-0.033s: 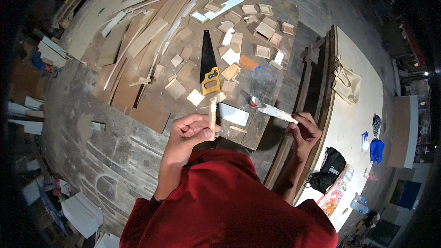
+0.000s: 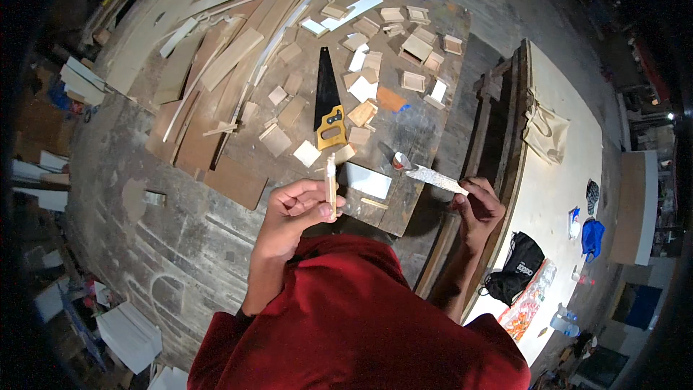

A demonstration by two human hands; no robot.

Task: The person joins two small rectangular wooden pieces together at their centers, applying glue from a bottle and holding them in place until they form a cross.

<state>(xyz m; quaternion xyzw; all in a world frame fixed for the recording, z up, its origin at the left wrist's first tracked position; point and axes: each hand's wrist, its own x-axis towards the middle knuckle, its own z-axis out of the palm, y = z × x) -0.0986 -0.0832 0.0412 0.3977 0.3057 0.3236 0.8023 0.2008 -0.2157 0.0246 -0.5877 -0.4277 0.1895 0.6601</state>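
Pinched upright between the thumb and fingers of my left hand (image 2: 299, 209) is a small wooden strip (image 2: 331, 186), with white stuff on its upper end. My right hand (image 2: 479, 204) is closed on the near end of a flat stick (image 2: 435, 177) crusted with white, likely glue. That stick slants away to the left. At its far tip is a small white and reddish-brown piece (image 2: 399, 162), too small to name. Beyond my left hand lies a white rectangular board (image 2: 366, 180). A handsaw (image 2: 330, 101) with a yellow and black handle rests farther back.
Several small wooden boxes and blocks (image 2: 413, 81) are scattered over the worktable (image 2: 253, 126). Long planks (image 2: 234, 58) lie at the left. At the right, a pale bench (image 2: 556, 195) bears a black drawstring bag (image 2: 521, 260), a cloth bag (image 2: 545, 133) and a blue item (image 2: 592, 238).
The wooden strip in my left hand has tipped slightly to the left. The right hand and its stick have hardly moved.
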